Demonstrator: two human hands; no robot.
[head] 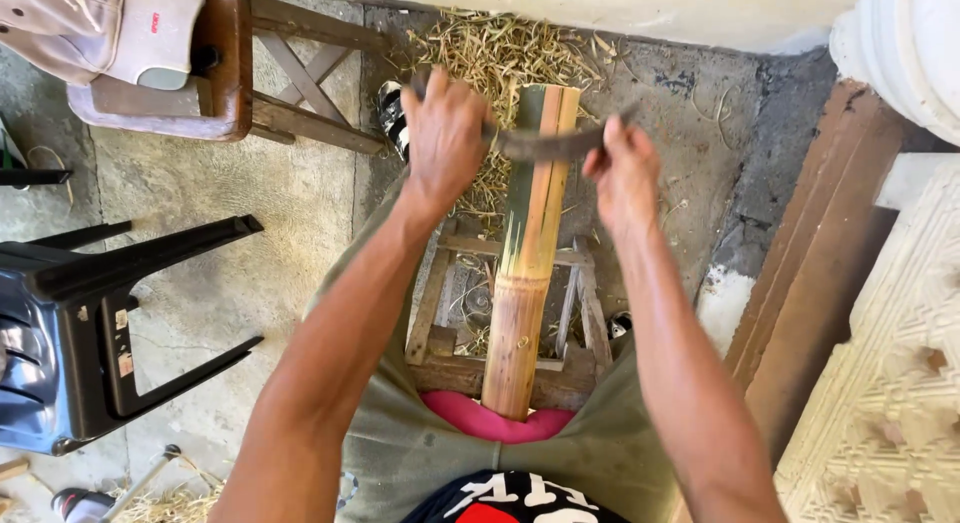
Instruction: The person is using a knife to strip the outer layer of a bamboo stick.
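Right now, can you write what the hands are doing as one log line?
left hand: gripping blade end | right hand: gripping other end | curved blade: across bamboo pole | pole: on wooden frame | shavings: on ground

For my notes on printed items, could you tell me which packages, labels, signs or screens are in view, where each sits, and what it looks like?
Small tag: tiny red patch on the grey and white bag lying on the wooden chair, top left.
Stickers: small pale worn squares on the dark plastic chair, left.
No packages, signs or screens show.
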